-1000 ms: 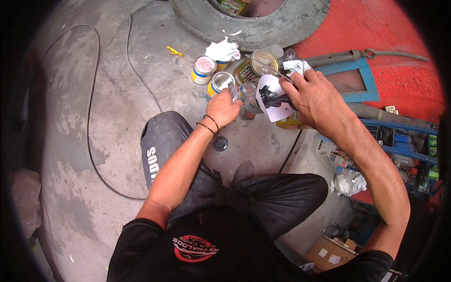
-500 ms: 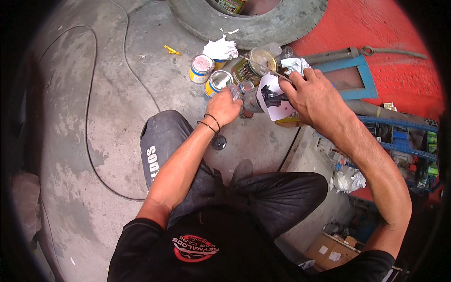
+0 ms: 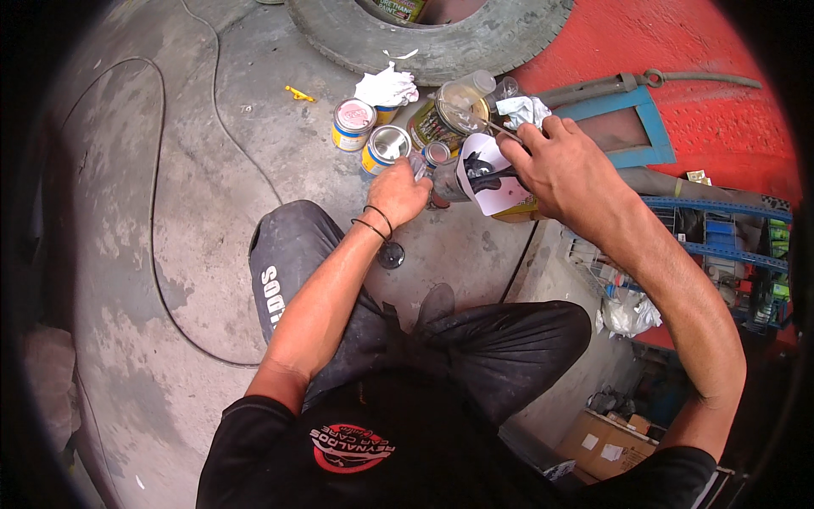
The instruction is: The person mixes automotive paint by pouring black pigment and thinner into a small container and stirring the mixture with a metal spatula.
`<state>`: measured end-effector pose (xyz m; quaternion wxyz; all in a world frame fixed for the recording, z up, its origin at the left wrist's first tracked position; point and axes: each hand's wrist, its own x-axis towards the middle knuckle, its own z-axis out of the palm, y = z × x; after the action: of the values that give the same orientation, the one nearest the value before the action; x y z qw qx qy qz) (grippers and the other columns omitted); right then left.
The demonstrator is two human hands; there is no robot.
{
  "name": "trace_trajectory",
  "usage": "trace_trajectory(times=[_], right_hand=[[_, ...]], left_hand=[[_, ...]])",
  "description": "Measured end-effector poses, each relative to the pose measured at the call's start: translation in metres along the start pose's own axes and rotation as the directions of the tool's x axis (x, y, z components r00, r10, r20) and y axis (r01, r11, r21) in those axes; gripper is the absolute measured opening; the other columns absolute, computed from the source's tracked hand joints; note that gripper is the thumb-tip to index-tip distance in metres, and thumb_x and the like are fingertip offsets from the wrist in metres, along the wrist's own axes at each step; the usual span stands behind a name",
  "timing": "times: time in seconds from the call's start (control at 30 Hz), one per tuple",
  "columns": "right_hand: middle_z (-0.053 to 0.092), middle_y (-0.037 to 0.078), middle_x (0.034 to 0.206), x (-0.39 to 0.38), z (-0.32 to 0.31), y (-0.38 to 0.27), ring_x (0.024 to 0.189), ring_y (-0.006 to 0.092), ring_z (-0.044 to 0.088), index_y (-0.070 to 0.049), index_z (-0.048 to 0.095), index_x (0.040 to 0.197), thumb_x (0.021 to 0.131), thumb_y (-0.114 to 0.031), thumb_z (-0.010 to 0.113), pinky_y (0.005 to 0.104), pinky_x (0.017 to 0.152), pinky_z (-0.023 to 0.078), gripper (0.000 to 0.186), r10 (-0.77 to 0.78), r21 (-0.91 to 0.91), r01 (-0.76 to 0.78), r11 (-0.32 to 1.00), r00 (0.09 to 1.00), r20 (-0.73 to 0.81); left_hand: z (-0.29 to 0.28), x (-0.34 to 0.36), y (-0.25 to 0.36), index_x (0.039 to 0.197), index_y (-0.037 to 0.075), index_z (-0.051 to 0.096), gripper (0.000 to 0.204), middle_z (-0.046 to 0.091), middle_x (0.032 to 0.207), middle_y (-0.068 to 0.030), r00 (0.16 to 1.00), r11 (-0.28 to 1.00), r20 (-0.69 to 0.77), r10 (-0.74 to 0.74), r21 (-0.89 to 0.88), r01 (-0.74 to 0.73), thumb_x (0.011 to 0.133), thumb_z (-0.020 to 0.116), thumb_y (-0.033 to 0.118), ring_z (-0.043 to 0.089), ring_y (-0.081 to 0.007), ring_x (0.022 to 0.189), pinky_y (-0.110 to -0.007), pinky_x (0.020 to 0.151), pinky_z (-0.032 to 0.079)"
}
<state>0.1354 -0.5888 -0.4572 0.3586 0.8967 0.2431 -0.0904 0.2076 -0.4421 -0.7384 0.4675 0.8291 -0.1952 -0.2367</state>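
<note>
We see a thin stick (image 3: 475,121) slanting from our right hand (image 3: 560,165), its long axis running up-left over the open tin (image 3: 462,110) on the floor. The right grip is pinched around it. Our left hand (image 3: 398,193) is closed around a small grey cylinder (image 3: 447,180) beside the small cans (image 3: 387,146).

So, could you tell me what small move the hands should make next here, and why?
Probably draw the right hand slowly back, keeping its thin stick over the open tin. The left hand steadies a small dark container beside a black-smeared white patch, so drips would land close by.
</note>
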Motion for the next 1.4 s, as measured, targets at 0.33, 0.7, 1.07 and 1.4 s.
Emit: trace_trajectory(times=[0.33,0.7,1.07,1.4], right_hand=[[0.066,0.019,0.138,-0.027,-0.04,0.028,0.126,0.0413,0.065,-0.005,0.054,0.154,0.071,-0.003,0.092,0.0475,0.11,0.056,0.091,0.115,0.516,-0.072,0.854,0.992,-0.051],[0.066,0.013,0.137,-0.056,-0.045,0.049,0.131,0.0241,0.068,-0.007,0.054,0.159,0.076,0.0,0.082,0.0405,0.116,0.053,0.089,0.447,0.846,-0.214,0.489,0.894,-0.032],[0.065,0.013,0.145,-0.088,-0.006,0.039,0.135,0.024,0.065,-0.008,0.05,0.164,0.079,-0.004,0.083,0.0425,0.123,0.049,0.091,0.652,0.973,-0.165,0.16,0.758,0.022],[0.062,0.011,0.149,-0.139,0.181,-0.023,0.119,0.0183,0.066,-0.008,0.049,0.165,0.084,-0.009,0.091,0.0341,0.105,0.055,0.091,0.845,0.98,-0.145,-0.134,0.5,0.189]], left_hand=[[0.021,0.012,-0.011,0.127,-0.009,0.068,0.056,0.078,0.114,-0.0344,0.998,0.998,0.002,-0.064,0.016,0.064,0.095,0.071,0.038,0.076,-0.0499,0.113,-0.057,0.1,0.059],[0.026,0.017,-0.013,0.128,-0.013,0.065,0.06,0.078,0.119,-0.0349,0.994,0.994,0.026,-0.108,0.037,0.107,0.099,0.068,0.04,0.076,-0.0494,0.116,-0.057,0.102,0.059],[0.03,0.015,-0.016,0.129,-0.009,0.067,0.057,0.077,0.118,-0.0356,0.996,0.996,0.033,-0.083,-0.004,0.083,0.097,0.069,0.038,0.075,-0.0506,0.117,-0.057,0.103,0.058],[-0.015,-0.003,-0.025,0.142,-0.005,0.066,0.063,0.078,0.113,-0.034,0.991,0.982,-0.062,-0.122,-0.154,0.112,0.095,0.072,0.035,0.079,-0.0468,0.104,-0.054,0.094,0.061]])
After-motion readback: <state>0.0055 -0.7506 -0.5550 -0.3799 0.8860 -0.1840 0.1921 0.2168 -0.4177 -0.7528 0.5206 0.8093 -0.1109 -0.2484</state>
